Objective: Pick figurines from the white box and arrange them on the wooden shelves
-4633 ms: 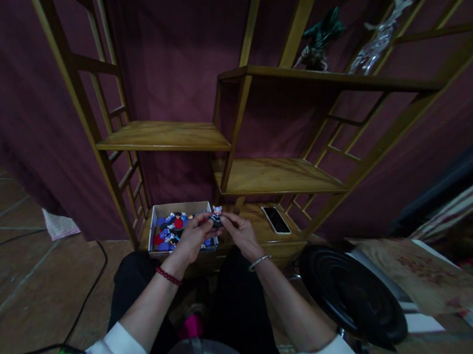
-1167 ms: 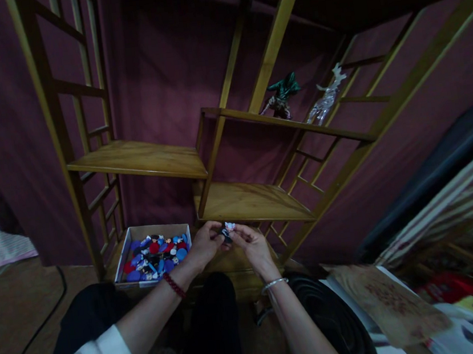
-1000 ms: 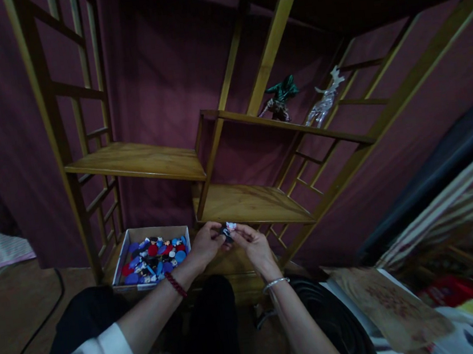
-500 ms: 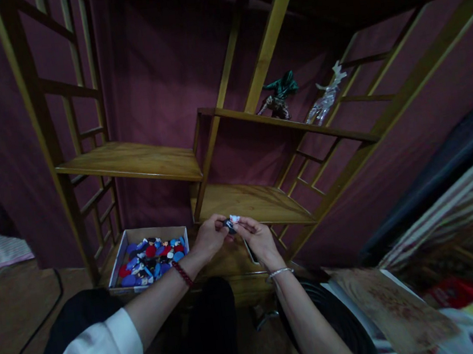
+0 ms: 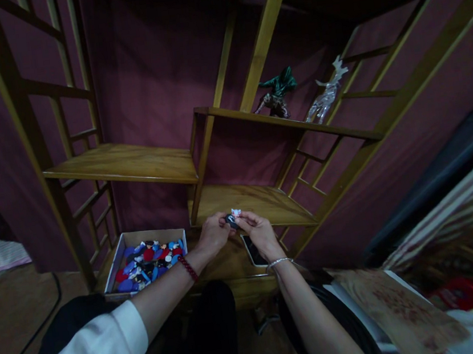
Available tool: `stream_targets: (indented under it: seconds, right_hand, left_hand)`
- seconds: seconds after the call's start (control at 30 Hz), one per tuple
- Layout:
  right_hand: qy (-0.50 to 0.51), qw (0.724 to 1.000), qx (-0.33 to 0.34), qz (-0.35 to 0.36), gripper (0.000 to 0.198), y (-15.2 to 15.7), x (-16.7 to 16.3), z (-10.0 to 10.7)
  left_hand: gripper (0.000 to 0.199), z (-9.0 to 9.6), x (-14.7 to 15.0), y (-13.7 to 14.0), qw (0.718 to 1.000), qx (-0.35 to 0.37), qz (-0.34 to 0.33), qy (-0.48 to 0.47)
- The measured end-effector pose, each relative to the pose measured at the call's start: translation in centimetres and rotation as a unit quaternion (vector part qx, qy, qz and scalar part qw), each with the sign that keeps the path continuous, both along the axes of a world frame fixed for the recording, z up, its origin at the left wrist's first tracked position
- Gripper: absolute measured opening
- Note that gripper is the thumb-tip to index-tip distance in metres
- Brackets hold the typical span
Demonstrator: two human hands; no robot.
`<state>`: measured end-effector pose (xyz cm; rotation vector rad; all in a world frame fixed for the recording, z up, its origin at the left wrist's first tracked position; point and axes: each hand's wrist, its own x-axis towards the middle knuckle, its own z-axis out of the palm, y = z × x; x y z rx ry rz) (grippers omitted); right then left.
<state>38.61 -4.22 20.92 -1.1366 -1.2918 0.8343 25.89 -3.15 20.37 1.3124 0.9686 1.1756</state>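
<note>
Both hands meet in front of the lower shelf around a small white-and-pink figurine [image 5: 236, 214] and a dark round base [image 5: 231, 221]. My left hand [image 5: 215, 232] is closed, pinching the dark base between thumb and fingers. From the right, my right hand [image 5: 260, 232] pinches the figurine, its fingertips touching it. The figurine stands just above the base; I cannot tell whether the two are joined. Left of my left hand, a shallow box [image 5: 113, 265] holds many small figures and round pieces in blue, red, black and white.
A phone [image 5: 254, 252] lies under my right hand. A wooden display shelf [image 5: 131, 162] rises in front, with a green-cloaked figurine [image 5: 280, 92] and a clear deer figurine [image 5: 327, 94] on its upper right board. Flat boards [image 5: 394, 307] and bags sit at the lower right.
The view has shifted slightly, and more of the phone shows. My hands still hold the figurine and base, now turned a little so that the base's face shows more.
</note>
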Motion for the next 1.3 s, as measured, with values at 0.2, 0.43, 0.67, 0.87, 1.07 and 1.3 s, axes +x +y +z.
stream_targets:
  seconds: [0.2, 0.43, 0.67, 0.87, 1.07, 1.3]
  right_hand:
    - [-0.006, 1.0, 0.004, -0.001, 0.033, 1.6, 0.9, -0.3]
    - [-0.015, 1.0, 0.019, -0.01, 0.032, 3.4, 1.5, -0.3]
    - [-0.029, 0.999, 0.032, -0.019, 0.031, 5.1, 1.9, 0.2]
    - [-0.035, 0.999, 0.028, -0.014, 0.029, 7.4, 2.2, 0.2]
    - [-0.052, 0.998, 0.017, 0.008, 0.026, 9.7, 2.5, 0.3]
    - [-0.081, 0.996, 0.02, 0.019, 0.026, 12.1, 2.9, -0.3]
  left_hand:
    - [0.024, 0.3, 0.6, 0.5, 1.0, 0.011, -0.003, 0.009]
    - [0.03, 0.1, 1.0, 1.7, 0.997, 0.042, 0.018, 0.062]
    - [0.035, 1.5, 0.4, 2.5, 0.955, 0.113, 0.083, 0.263]
    - [0.039, 3.0, 0.5, 2.8, 0.907, 0.134, 0.084, 0.39]
    - [0.039, 2.8, 1.2, 3.6, 0.875, 0.164, 0.084, 0.448]
    - [0.04, 2.5, 1.8, 4.5, 0.859, 0.177, 0.074, 0.475]
